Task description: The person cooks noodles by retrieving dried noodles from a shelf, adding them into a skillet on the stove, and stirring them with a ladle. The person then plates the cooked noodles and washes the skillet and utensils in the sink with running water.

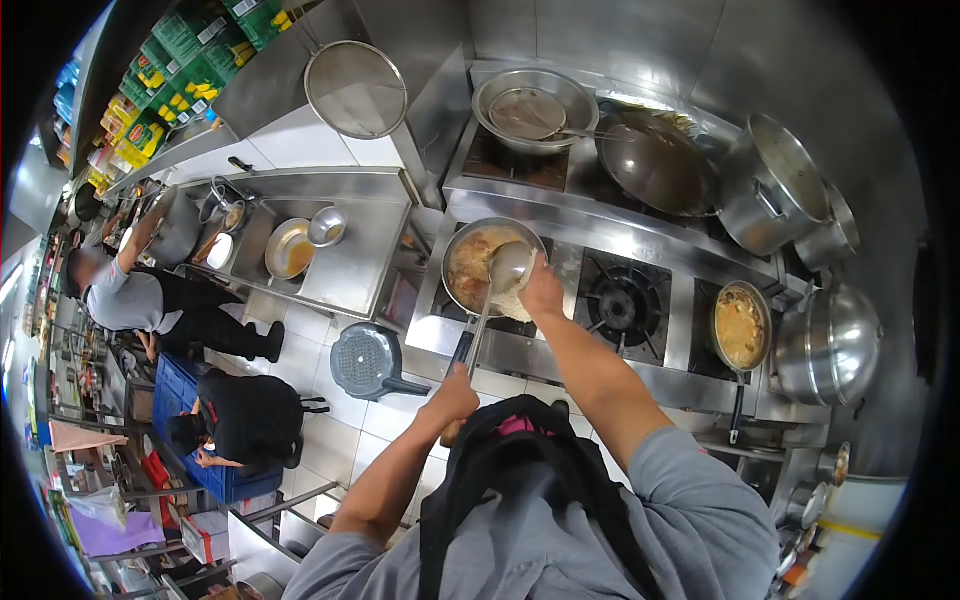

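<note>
On the front left burner of the stove sits a frying pan [466,262] with brownish food in it. Over the pan is a metal ladle [511,265], its long handle running down toward me. My left hand [455,396] is closed around the lower end of that handle, close to the black pan handle [463,347]. At the pan's right edge, my right hand [541,290] has its fingers pressed together beside the ladle bowl, over pale food [510,304]; what it holds, if anything, is too small to name.
Right of the pan are a bare burner [621,303] and another food-filled pan [740,325]. Behind stand a wok [657,165] and a tall pot [775,185]. A grey stool [366,362] is on the floor, left. Two people [130,300] [250,420] are farther left.
</note>
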`<state>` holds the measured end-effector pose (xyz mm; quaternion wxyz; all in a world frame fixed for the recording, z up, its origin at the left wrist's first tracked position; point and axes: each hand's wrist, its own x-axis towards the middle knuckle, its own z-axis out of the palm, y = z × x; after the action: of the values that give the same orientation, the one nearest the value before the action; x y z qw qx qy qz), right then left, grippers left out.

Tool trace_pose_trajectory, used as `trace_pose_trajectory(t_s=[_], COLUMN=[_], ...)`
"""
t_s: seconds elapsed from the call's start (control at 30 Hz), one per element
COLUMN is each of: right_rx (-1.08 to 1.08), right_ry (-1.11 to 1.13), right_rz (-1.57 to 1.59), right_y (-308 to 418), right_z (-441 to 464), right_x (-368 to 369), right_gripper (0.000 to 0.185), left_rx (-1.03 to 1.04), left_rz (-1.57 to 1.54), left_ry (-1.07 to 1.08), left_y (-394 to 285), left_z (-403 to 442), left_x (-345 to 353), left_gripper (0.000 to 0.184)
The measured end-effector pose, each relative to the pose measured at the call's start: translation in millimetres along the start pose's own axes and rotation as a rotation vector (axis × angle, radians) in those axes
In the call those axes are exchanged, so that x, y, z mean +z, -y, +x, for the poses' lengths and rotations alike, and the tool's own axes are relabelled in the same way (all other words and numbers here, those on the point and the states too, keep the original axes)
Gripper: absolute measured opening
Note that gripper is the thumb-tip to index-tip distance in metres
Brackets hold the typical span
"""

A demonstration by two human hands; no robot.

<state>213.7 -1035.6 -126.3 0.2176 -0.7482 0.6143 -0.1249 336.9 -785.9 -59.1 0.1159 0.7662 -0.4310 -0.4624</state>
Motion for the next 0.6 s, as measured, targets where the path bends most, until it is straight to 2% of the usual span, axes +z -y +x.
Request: trace_pose_trajectory(t_s=[0.13, 0.2, 0.33, 0.4, 0.53, 0.6], right_rx=[0.037, 0.067, 0.129, 0.149, 0.118, 0.086], right_ry=[-0.002, 0.007, 0.011, 0.007, 0.036, 0.052], right_rz=[0.041, 0.046, 0.088, 0.098, 0.068, 0.043], right_y=[-3, -6, -10, -8, -1, 3], right_z=[-5, -6, -2, 0, 8, 11], right_x=[-4, -9, -2, -1, 1, 3], right_gripper=[0.079, 0.080, 0.082, 0.083, 0.081, 0.080], left_rx=[-0.002, 0.058, 0.041, -0.105, -0.108, 0.056], left_rz=[-0.016, 0.140, 0.303, 0.137, 0.033, -0.033], left_ry=[-0.010, -0.081, -0.054, 0.052, 0.084, -0.006], left_y=[7, 27, 33, 17, 8, 20], left_z=[-3, -14, -58, -68, -42, -12], left_x=[5, -1, -26, -42, -34, -12], left_gripper=[0.034, 0.034, 0.038, 0.040, 0.041, 0.034])
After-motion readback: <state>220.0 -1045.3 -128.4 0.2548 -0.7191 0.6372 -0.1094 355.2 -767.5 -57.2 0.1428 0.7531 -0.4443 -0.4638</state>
